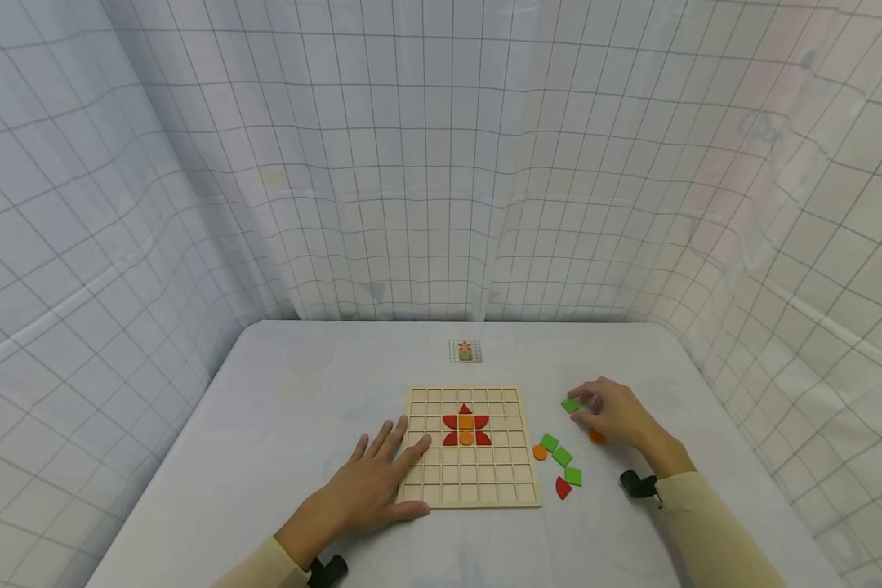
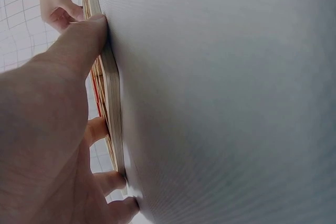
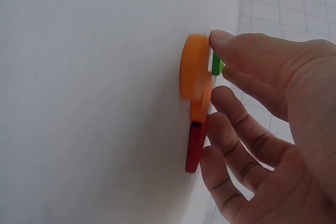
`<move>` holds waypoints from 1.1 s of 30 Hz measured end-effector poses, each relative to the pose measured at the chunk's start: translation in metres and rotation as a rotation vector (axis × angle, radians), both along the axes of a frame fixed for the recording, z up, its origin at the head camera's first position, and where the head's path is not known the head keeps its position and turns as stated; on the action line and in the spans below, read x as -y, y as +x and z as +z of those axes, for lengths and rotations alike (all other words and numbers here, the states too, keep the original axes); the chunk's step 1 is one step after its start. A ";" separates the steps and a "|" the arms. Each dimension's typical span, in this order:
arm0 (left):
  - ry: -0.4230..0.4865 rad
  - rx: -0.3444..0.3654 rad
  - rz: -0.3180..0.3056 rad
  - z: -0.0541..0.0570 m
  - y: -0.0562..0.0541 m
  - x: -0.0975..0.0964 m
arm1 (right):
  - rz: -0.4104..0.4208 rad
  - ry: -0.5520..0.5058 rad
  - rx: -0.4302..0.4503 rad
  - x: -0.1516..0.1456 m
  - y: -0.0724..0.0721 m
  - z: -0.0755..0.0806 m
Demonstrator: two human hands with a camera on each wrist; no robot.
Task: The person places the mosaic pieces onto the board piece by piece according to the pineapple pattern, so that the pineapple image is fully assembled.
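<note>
A wooden grid board [image 1: 466,494] lies on the table. Red pieces [image 1: 465,408] surround an orange square [image 1: 465,422] and an orange round piece [image 1: 466,438] in its cells. My left hand [image 1: 367,488] rests at the board's left side, fingers spread, with the thumb [image 2: 86,38] on the near edge. To the right of the board, my right hand [image 1: 613,412] pinches a green square tile [image 1: 570,405] between thumb and index finger, low at the table. Under its other fingers are orange pieces [image 3: 193,66] and a red piece [image 3: 195,148].
Between board and right hand lie several green tiles [image 1: 562,456], an orange disc [image 1: 540,452] and a red quarter piece [image 1: 563,487]. A small pattern card [image 1: 474,357] lies behind the board. White gridded curtains [image 1: 426,204] enclose the table [image 1: 294,425] at the back and sides.
</note>
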State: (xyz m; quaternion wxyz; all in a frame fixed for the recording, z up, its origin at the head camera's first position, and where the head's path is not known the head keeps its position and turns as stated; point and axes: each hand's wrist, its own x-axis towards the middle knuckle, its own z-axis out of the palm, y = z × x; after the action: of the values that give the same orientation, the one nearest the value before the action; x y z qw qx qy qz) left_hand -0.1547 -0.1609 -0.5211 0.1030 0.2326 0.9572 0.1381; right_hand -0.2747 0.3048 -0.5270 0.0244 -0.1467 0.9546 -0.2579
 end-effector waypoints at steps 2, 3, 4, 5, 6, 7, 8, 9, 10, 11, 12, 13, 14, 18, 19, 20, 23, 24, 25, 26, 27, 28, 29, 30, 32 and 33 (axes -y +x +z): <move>0.000 0.003 0.000 0.001 0.000 0.000 | -0.006 0.001 0.006 -0.003 0.001 0.000; 0.001 0.004 0.000 0.001 0.000 0.000 | -0.012 0.002 0.011 -0.005 0.002 0.001; 0.000 0.004 -0.001 0.001 0.000 0.000 | -0.017 0.003 0.014 -0.007 0.003 0.001; -0.001 0.004 0.000 0.001 0.000 0.000 | -0.021 0.007 0.015 -0.008 0.003 0.002; -0.001 0.003 0.001 0.001 -0.001 0.000 | -0.018 0.009 0.008 -0.010 0.004 0.002; -0.002 0.002 0.002 0.001 -0.001 0.000 | -0.018 0.010 0.006 -0.011 0.004 0.003; -0.002 0.001 0.002 0.001 -0.001 0.000 | -0.018 0.012 0.004 -0.013 0.005 0.003; -0.001 0.001 0.002 0.001 -0.001 0.000 | -0.019 0.013 0.002 -0.014 0.005 0.003; 0.000 0.001 0.002 0.001 -0.001 0.000 | -0.018 0.013 -0.001 -0.015 0.005 0.003; 0.001 0.001 0.002 0.001 -0.001 0.000 | -0.015 0.013 -0.003 -0.017 0.005 0.002; 0.001 0.003 0.002 0.000 -0.001 0.000 | -0.013 0.009 -0.002 -0.018 0.005 0.002; 0.001 0.003 0.002 0.000 -0.001 0.000 | -0.016 0.006 0.001 -0.018 0.005 0.001; 0.000 0.004 0.003 0.000 0.000 0.000 | -0.013 0.004 -0.001 -0.019 0.005 0.000; 0.000 0.005 0.003 0.001 0.000 -0.001 | -0.003 -0.008 -0.002 -0.020 0.005 -0.001; 0.001 0.005 0.003 0.001 0.000 -0.001 | -0.002 -0.011 0.000 -0.020 0.005 -0.001; 0.002 0.007 0.003 0.001 0.001 -0.001 | -0.001 -0.013 0.002 -0.020 0.005 -0.001; 0.004 0.011 0.005 0.002 0.001 -0.001 | -0.002 -0.010 0.010 -0.019 0.005 -0.001; 0.003 0.011 0.007 0.002 0.001 -0.001 | -0.001 -0.008 0.014 -0.018 0.005 -0.001; 0.000 0.011 0.007 0.002 0.001 -0.002 | 0.000 -0.005 0.015 -0.018 0.005 -0.001; -0.001 0.011 0.008 0.002 0.001 -0.002 | 0.001 -0.001 0.016 -0.017 0.004 -0.002; -0.002 0.012 0.009 0.002 0.001 -0.002 | 0.003 0.003 0.014 -0.017 0.004 -0.002; -0.003 0.013 0.010 0.002 0.001 -0.002 | 0.007 0.003 0.012 -0.016 0.003 -0.002; -0.003 0.013 0.010 0.002 0.000 -0.002 | 0.012 0.004 0.010 -0.015 0.002 -0.003; -0.003 0.013 0.010 0.002 0.000 -0.002 | 0.015 0.002 0.009 -0.014 0.001 -0.003; 0.000 0.015 0.010 0.002 0.000 -0.002 | 0.022 0.000 0.007 -0.012 0.000 -0.004; 0.003 0.016 0.010 0.002 0.000 -0.002 | 0.022 -0.001 0.007 -0.011 -0.001 -0.005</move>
State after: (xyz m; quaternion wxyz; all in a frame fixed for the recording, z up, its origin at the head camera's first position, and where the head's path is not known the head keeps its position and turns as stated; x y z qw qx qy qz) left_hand -0.1543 -0.1593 -0.5193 0.1097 0.2270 0.9572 0.1418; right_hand -0.2757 0.3155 -0.5321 0.0306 -0.1565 0.9527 -0.2588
